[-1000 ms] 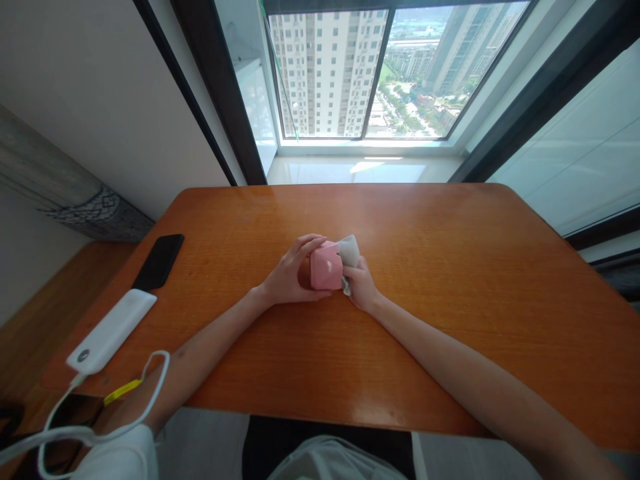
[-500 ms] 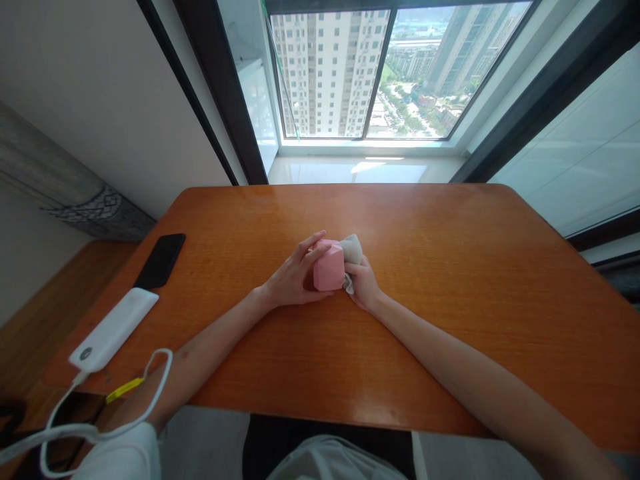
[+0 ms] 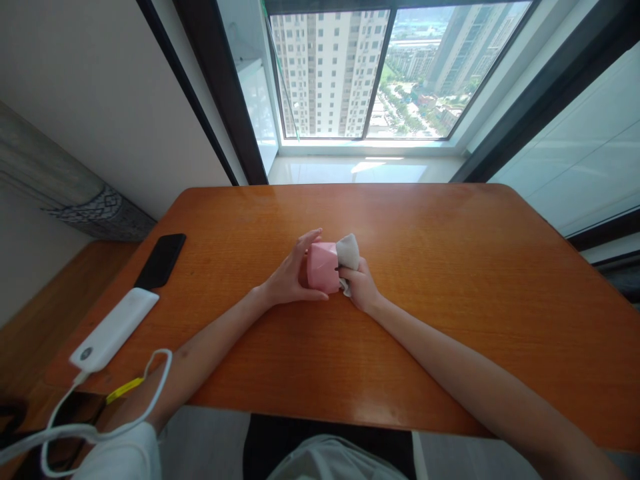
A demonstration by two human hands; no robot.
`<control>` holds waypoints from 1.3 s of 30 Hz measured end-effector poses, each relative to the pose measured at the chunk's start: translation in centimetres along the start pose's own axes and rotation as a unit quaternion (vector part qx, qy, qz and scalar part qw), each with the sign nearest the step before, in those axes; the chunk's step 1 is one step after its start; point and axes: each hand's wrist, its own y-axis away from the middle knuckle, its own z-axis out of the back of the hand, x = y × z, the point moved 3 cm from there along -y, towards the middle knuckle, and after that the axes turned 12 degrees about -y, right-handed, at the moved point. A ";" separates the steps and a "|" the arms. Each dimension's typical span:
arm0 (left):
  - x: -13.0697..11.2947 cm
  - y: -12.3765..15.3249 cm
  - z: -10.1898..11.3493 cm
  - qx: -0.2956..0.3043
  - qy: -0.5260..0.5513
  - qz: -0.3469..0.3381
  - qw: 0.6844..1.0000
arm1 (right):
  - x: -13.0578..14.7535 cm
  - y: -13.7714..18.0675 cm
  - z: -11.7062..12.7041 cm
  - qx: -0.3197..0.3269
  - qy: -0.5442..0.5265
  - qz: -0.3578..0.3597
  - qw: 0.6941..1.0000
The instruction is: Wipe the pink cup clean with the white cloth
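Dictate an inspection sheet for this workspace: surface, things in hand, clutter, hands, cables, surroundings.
Surface: glossy brown wooden table, light reflecting off it.
Things in hand: faceted pink object; crumpled white cloth or tissue at its right side.
Clutter: black phone-like slab and white block, at the table's left.
Hands: left hand curved around the pink object, firmness of grip unclear; right hand gripping the white cloth or tissue.
Cables: white cable at the white block's near end; yellow strip by the left forearm.
Surroundings: window beyond the table; curtain at left.
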 end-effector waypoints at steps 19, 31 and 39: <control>0.2 0.0 0.0 0.016 0.011 0.024 1.000 | 0.3 0.0 0.2 0.018 0.007 0.014 1.000; -0.7 -0.2 0.1 0.001 -0.039 0.006 0.999 | 0.0 -0.3 0.3 0.006 -0.016 0.010 1.000; -0.2 -0.1 0.1 0.015 -0.030 0.008 0.999 | -0.1 -0.3 0.4 -0.012 -0.023 0.003 1.000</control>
